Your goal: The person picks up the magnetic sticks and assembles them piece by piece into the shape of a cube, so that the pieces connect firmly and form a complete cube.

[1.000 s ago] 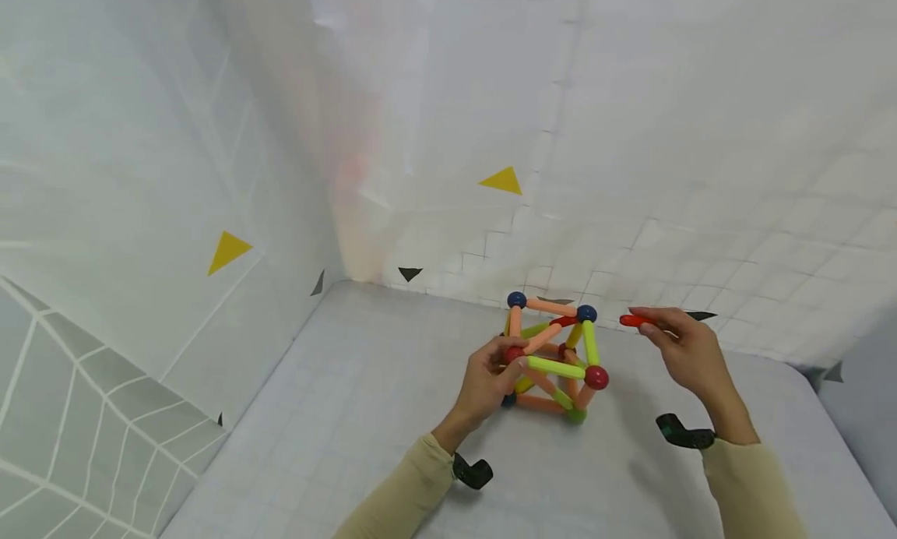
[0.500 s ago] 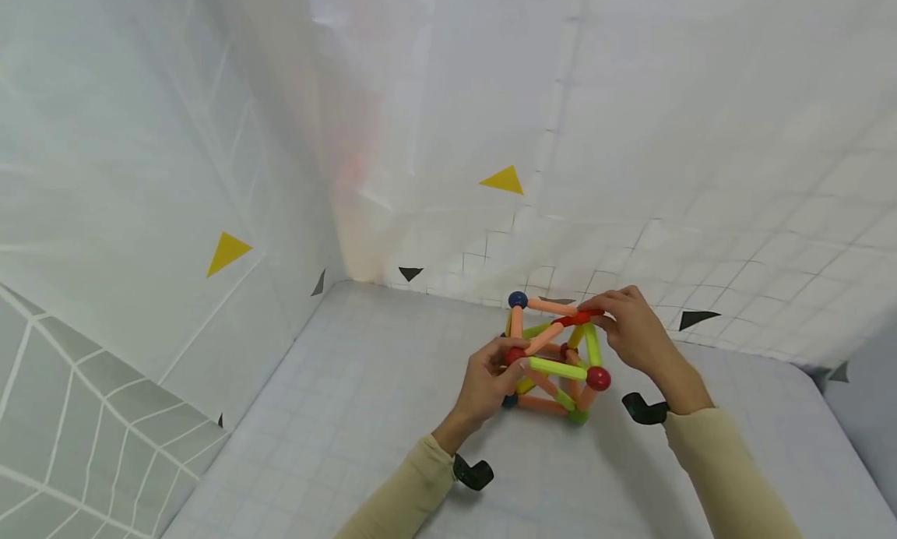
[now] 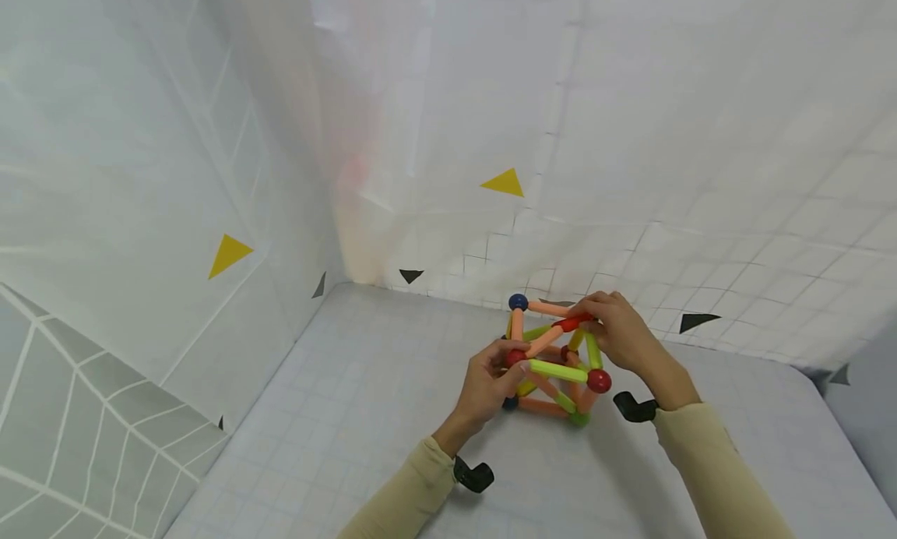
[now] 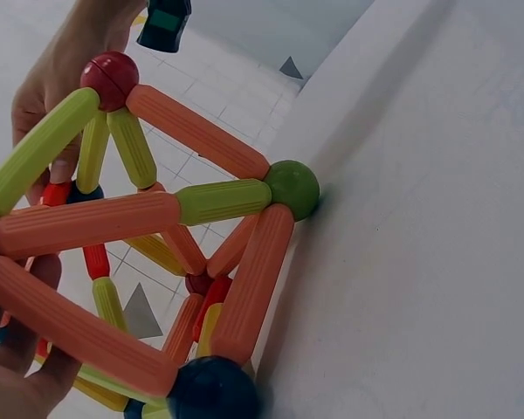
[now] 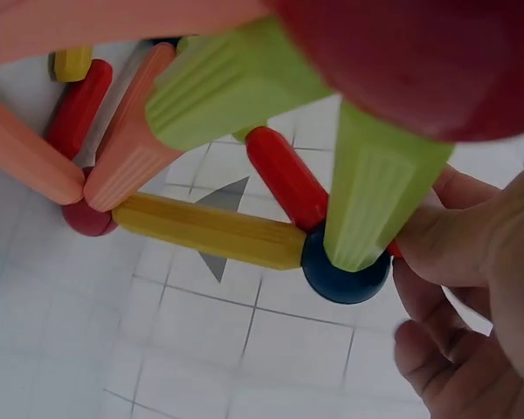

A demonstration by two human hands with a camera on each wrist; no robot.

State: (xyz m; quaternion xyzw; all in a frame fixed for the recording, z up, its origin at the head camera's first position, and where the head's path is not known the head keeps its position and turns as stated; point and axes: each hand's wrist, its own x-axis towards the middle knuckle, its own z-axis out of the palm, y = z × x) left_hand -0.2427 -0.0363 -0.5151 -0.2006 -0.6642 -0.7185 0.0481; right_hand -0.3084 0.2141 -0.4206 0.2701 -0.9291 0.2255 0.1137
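A frame of ridged magnetic sticks, joined by coloured balls, stands on the white surface (image 3: 420, 492). My left hand (image 3: 483, 383) grips its near-left corner, thumb and fingers around a red ball (image 3: 515, 357). At the upper right corner my right hand (image 3: 627, 336) pinches a short red stick (image 3: 580, 320) between thumb and fingers. In the right wrist view those fingers are right beside a dark blue ball (image 5: 345, 275), and most of the held stick is hidden. A yellow stick (image 5: 210, 230) and another red stick (image 5: 286, 177) meet that ball. A green ball (image 4: 293, 190) sits at the base.
White sheeting with grid lines (image 3: 757, 274) rises close behind the frame. A second sheet (image 3: 140, 173) stands to the left, with a yellow triangle (image 3: 230, 255). Black wrist cameras (image 3: 474, 474) jut out below both hands.
My right hand has come in leftward with the red stick, from apart on the right to the frame's upper right corner. The left hand keeps its grip.
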